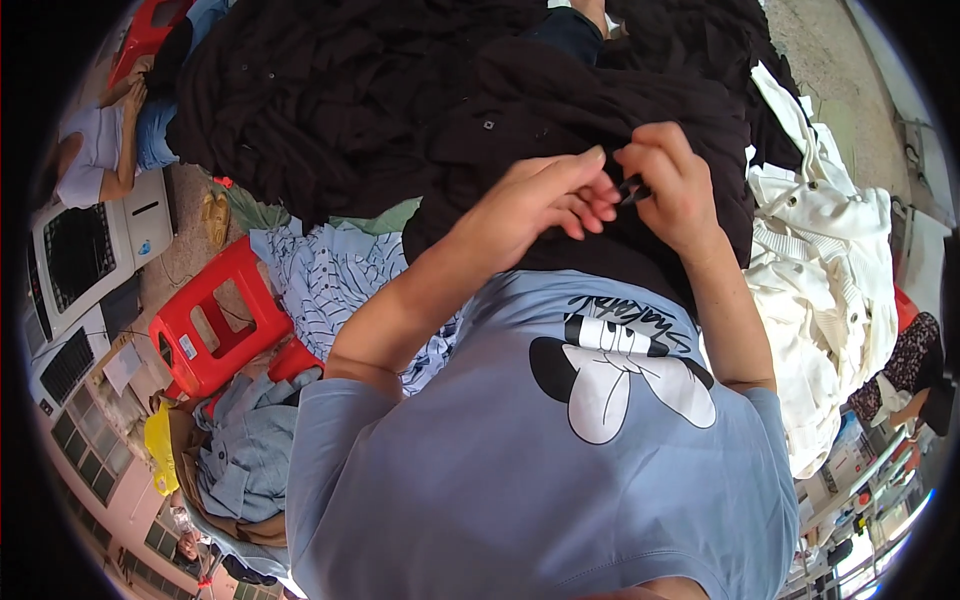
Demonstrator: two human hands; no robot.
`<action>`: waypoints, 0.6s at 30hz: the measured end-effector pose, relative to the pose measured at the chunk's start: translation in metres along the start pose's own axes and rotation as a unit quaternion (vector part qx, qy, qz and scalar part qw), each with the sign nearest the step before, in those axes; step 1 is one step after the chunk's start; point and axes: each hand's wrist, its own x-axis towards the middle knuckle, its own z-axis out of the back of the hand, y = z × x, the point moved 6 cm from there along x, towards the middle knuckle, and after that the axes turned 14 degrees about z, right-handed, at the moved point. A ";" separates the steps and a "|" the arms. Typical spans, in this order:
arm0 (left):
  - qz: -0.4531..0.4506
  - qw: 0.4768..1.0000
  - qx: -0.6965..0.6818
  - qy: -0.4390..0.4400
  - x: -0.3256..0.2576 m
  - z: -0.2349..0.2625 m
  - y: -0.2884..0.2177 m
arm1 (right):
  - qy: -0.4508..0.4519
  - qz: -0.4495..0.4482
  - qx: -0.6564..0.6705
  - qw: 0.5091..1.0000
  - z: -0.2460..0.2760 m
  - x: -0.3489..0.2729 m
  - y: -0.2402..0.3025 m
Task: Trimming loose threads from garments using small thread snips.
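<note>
Cloth [590,105] in black fills your head view from ten o'clock round to two, heaped and folded so darkly that its edges and separate pieces run together; the near part comes right up to your pale blue shirt [610,500]. Whatever carries the heap is hidden under it.

Your left hand [545,205] lies toward one o'clock over that cloth, thumb stretched out and fingers half curled; you cannot tell from here whether its grip has any fabric in it. Your right hand [672,185], at two o'clock, has its grip curled in and pinching a small dark piece [632,188], mostly covered by your fingers and too dark to tell as tool or fold.

At three o'clock hang white knit garments [825,300]. Toward nine o'clock, blue-and-white patterned cloth [335,285] lies partly behind your left forearm, beside a red stool [222,360]. At eight, a grey-blue shirt [245,450] is bunched up. Near ten o'clock a co-worker [95,150] is cut off by the dark rim; past twelve, another person's limb [592,12] is cropped by the top edge.
</note>
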 end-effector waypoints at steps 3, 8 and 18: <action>0.078 0.981 -0.173 0.044 0.026 -0.003 0.020 | 0.018 0.114 -0.065 0.991 0.002 -0.001 0.019; -0.040 0.978 -0.202 -0.016 0.026 0.008 0.023 | 0.002 0.048 -0.065 0.997 0.003 -0.019 0.015; -0.115 0.968 -0.209 -0.076 0.013 0.004 0.019 | -0.016 -0.175 0.058 0.983 0.015 -0.015 0.008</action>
